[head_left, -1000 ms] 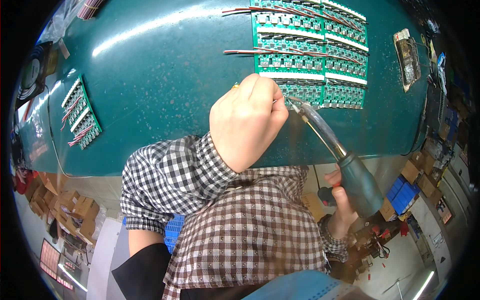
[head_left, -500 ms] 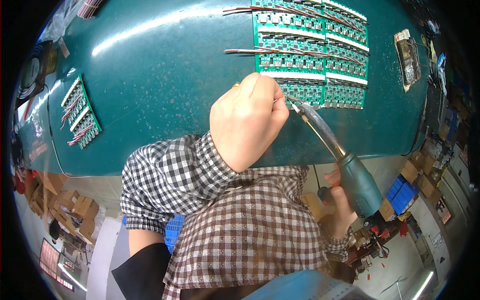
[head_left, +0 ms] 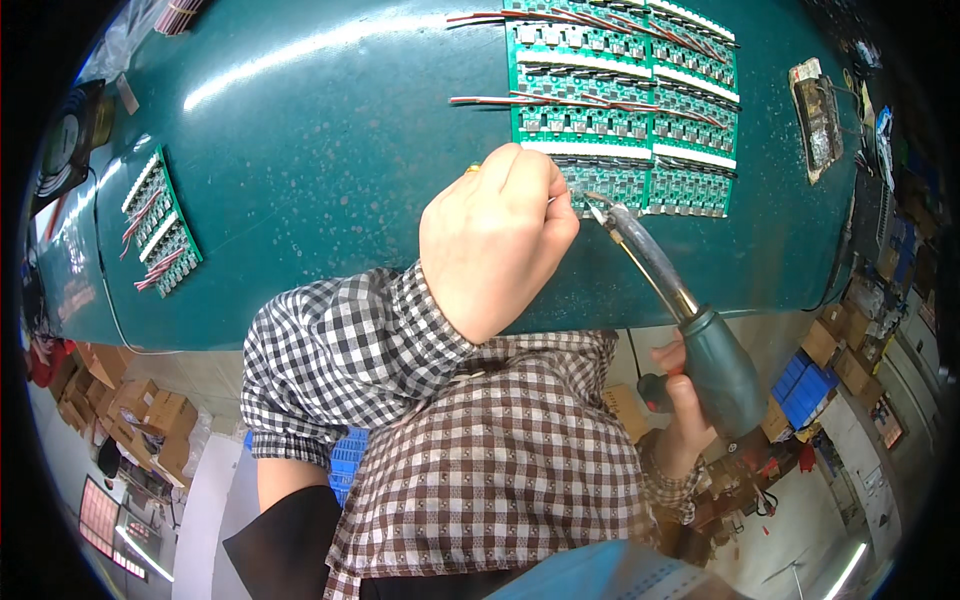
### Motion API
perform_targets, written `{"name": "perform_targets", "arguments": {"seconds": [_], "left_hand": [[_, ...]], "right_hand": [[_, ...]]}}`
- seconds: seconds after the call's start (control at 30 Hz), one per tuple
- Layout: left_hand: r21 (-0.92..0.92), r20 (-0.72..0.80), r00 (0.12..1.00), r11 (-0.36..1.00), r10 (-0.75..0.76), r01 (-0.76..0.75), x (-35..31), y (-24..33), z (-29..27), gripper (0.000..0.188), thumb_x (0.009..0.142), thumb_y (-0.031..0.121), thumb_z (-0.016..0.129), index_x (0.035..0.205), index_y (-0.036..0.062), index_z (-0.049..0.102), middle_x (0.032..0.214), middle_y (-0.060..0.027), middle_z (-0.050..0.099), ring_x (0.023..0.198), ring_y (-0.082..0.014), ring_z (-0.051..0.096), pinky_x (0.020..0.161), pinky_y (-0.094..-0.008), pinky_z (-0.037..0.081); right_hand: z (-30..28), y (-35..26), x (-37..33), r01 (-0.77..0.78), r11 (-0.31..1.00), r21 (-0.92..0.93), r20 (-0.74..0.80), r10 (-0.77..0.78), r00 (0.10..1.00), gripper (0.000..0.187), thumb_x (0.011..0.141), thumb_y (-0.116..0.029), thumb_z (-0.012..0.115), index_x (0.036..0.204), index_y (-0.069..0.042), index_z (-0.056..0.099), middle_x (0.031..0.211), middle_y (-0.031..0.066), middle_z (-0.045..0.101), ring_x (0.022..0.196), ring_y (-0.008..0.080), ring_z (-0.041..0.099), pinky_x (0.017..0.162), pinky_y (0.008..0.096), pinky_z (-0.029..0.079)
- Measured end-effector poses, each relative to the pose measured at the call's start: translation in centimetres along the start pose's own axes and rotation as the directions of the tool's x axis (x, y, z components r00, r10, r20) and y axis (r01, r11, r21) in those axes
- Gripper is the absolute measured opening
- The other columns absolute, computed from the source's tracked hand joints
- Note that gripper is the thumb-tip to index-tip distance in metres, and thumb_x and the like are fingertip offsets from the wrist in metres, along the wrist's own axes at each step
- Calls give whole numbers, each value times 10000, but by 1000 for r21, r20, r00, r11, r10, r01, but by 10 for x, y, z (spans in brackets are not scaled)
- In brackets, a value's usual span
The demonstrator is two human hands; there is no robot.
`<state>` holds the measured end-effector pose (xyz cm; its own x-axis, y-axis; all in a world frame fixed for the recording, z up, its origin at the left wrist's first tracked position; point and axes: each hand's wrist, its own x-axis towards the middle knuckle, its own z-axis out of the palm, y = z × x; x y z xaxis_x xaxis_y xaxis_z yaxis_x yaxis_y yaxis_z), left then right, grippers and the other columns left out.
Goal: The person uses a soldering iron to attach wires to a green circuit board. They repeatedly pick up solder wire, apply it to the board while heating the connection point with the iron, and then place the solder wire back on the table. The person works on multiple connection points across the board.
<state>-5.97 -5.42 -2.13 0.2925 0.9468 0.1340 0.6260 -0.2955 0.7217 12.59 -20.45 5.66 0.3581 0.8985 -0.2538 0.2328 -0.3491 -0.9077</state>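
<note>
My left hand (head_left: 495,240) is closed in a pinch at the near edge of a panel of green circuit boards (head_left: 600,125). What its fingertips grip is mostly hidden; only a thin bit shows. In my right hand (head_left: 688,415) is a soldering iron (head_left: 725,375) with a fat green handle and a long metal barrel. Its bent tip points up and left, close to my left fingertips, over the nearest row of the boards. Red, black and white wires (head_left: 545,99) lie across the panel, some sticking out past its left side.
A smaller circuit board piece (head_left: 162,225) with wires lies at the left of the green table (head_left: 330,180). A dirty, solder-stained block (head_left: 817,120) sits at the right. A round dark device (head_left: 72,140) stands at the far left, and a wire bundle (head_left: 180,14) lies at the back.
The soldering iron and my right hand have shifted slightly to the right, drawing the tip a little away from my left fingertips. My left hand stays almost still.
</note>
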Motion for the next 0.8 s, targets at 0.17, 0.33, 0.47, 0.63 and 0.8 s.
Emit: {"name": "perform_targets", "arguments": {"seconds": [0.17,0.33,0.47,0.63,0.8], "left_hand": [[-4,9,1000,1000,1,0,0,0,1,152,717,25,692,785,68,563,717,-27,569,583,-152,565,543,-294,477],[-10,7,1000,1000,3,-3,1,1,1,156,712,24,692,784,69,562,704,-25,562,579,-154,557,540,-295,474],[-34,22,1000,999,10,-9,1,1,-2,165,721,26,702,820,61,575,714,-28,556,581,-145,548,545,-284,471],[-329,190,961,910,-199,253,10,4,-47,232,801,51,718,1000,33,600,830,-23,549,680,-80,532,603,-234,452],[-48,-4,995,994,-102,101,47,-28,-84,154,816,15,670,954,14,601,884,-51,574,757,-138,567,689,-253,470]], "right_hand": [[7,-10,3,-31,996,-78,-34,28,999,405,804,-306,666,884,88,613,759,155,621,737,272,618,872,476,457],[4,-3,5,27,998,55,-51,-24,998,443,804,-308,679,965,95,593,767,143,609,724,273,615,792,436,499],[2,1,10,44,979,198,-133,-17,991,478,782,-273,710,1033,115,587,798,143,619,743,288,629,781,436,525],[-7,2,17,97,967,235,-205,-48,978,531,799,-262,682,1086,163,544,803,159,615,729,276,630,705,419,555],[-19,4,32,136,942,307,-165,-88,982,558,806,-258,675,1119,173,513,785,149,599,704,265,618,653,403,564]]}}
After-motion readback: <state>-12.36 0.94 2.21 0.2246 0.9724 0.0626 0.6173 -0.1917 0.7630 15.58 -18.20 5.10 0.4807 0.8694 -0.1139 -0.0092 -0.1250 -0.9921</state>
